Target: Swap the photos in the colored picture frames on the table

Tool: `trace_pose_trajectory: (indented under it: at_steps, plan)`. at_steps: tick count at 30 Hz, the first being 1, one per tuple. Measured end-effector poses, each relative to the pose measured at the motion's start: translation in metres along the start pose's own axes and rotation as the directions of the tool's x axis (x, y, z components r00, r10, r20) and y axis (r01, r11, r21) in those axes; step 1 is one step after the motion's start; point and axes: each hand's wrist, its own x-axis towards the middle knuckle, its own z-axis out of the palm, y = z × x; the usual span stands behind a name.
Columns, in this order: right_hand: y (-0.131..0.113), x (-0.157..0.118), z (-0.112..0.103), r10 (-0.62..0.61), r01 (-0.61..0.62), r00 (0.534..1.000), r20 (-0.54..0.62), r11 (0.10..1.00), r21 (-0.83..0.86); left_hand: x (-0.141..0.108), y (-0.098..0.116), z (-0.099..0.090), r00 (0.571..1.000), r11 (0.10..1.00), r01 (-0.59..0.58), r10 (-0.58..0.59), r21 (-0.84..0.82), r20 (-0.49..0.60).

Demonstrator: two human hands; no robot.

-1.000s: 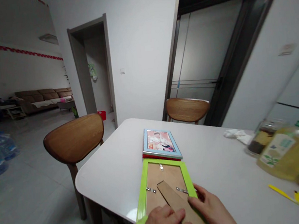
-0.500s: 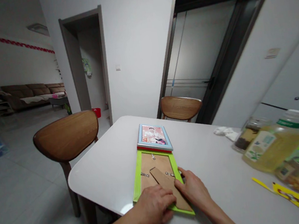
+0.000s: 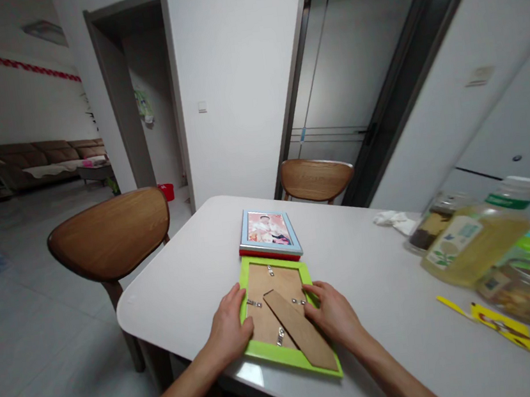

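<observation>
Left hand (image 3: 227, 328) and right hand (image 3: 332, 312) lie open on the green picture frame (image 3: 284, 354) edges, easel stand (image 3: 300, 329) between them (even pressure steadies it).

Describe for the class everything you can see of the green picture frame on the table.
The green picture frame lies face down on the white table, its glossy lime border surrounding a brown backing board. Small metal clips sit around the backing, and a brown strut stand lies flat, diagonally across it. The left hand is on its left edge and the right hand on its right edge. Its top edge is close to a red-edged blue photo frame.
</observation>
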Motion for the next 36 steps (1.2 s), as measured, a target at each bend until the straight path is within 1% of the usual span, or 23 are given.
trace_pose_trajectory:
  at_steps: [7, 12, 14, 16, 18, 19, 21, 23, 24, 27, 32, 36]
  plan:
    - [-0.004, 0.003, 0.010, -0.022, 0.017, 0.996, -0.087, 0.999, -0.048, -0.005, -0.001, 0.005, 0.998, 1.000, 0.011, -0.010, 0.011, -0.057]
    - [0.000, 0.005, 0.011, -0.019, 0.015, 0.995, -0.097, 0.999, -0.046, -0.005, -0.001, 0.006, 0.998, 1.000, 0.006, -0.004, 0.018, -0.061]
    - [-0.003, 0.004, 0.009, -0.015, 0.009, 0.996, -0.090, 0.998, -0.063, -0.005, -0.001, 0.007, 0.998, 1.000, 0.008, -0.007, 0.003, -0.070]
    - [-0.013, 0.003, 0.008, -0.022, 0.013, 0.993, -0.112, 0.996, -0.087, -0.006, -0.002, 0.007, 0.997, 1.000, 0.007, -0.008, -0.012, -0.079]
    - [-0.029, 0.000, 0.009, -0.080, 0.070, 0.988, -0.129, 0.994, -0.079, -0.006, -0.002, 0.008, 0.996, 1.000, 0.005, -0.007, -0.027, -0.087]
    - [-0.039, -0.001, 0.010, -0.122, 0.116, 0.986, -0.115, 0.991, -0.060, -0.007, -0.003, 0.009, 0.996, 0.999, 0.003, -0.007, -0.033, -0.092]
    - [-0.058, -0.002, 0.014, -0.210, 0.209, 0.977, -0.041, 0.978, -0.010, -0.007, -0.004, 0.010, 0.995, 0.999, -0.003, -0.001, -0.041, -0.101]
    - [-0.073, 0.000, 0.019, -0.272, 0.272, 0.962, 0.025, 0.962, 0.019, -0.007, -0.005, 0.011, 0.994, 0.999, -0.014, 0.009, -0.042, -0.106]
    - [-0.079, 0.001, 0.022, -0.291, 0.291, 0.956, 0.038, 0.957, 0.019, -0.007, -0.005, 0.012, 0.994, 0.999, -0.017, 0.013, -0.041, -0.107]
    - [-0.085, 0.007, 0.028, -0.304, 0.304, 0.952, 0.025, 0.953, -0.002, -0.007, -0.006, 0.012, 0.994, 0.999, -0.024, 0.020, -0.037, -0.103]
    - [-0.083, 0.013, 0.033, -0.303, 0.303, 0.952, -0.031, 0.953, 0.003, -0.007, -0.004, 0.011, 0.994, 0.999, -0.036, 0.033, -0.025, -0.101]
    - [-0.084, 0.014, 0.037, -0.259, 0.260, 0.964, -0.054, 0.966, 0.001, -0.007, -0.004, 0.011, 0.994, 0.999, -0.030, 0.026, -0.042, -0.105]
